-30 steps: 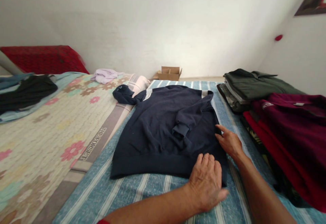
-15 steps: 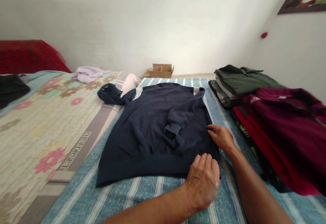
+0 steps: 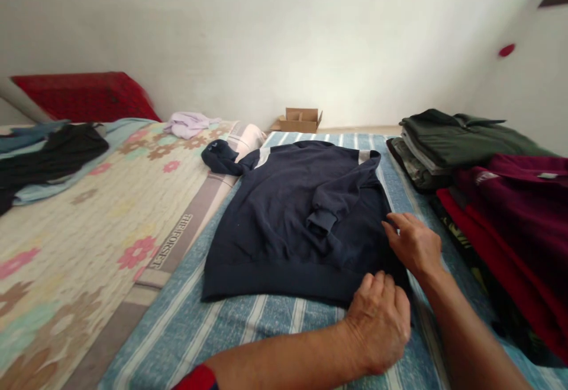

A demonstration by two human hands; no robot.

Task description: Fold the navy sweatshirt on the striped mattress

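A navy sweatshirt (image 3: pixel 275 218) lies spread flat, its hem toward me. Its right sleeve (image 3: pixel 339 192) is folded inward across the body, while the left sleeve (image 3: pixel 222 158) trails out to the side with its end bunched. At the near right corner of the hem, my left hand (image 3: pixel 381 319) is closed on the fabric, knuckles up; its fingertips are hidden. Farther up the right side edge, my right hand (image 3: pixel 412 242) pinches the cloth between thumb and bent fingers.
Right of the sweatshirt stand stacks of folded clothes, with a dark green garment (image 3: pixel 479 138) and a maroon one (image 3: pixel 523 200) on top. Blue striped cloth (image 3: pixel 266 319) lies beneath. Leftward are a floral sheet (image 3: pixel 110 212), a lilac cloth (image 3: pixel 189 125) and dark clothes (image 3: pixel 57 156). A cardboard box (image 3: pixel 302 119) sits by the wall.
The view has swung left, so everything appears shifted right. Both hands stay at the sweatshirt's right edge, and the right hand's fingers look more bent. The garment lies much as before.
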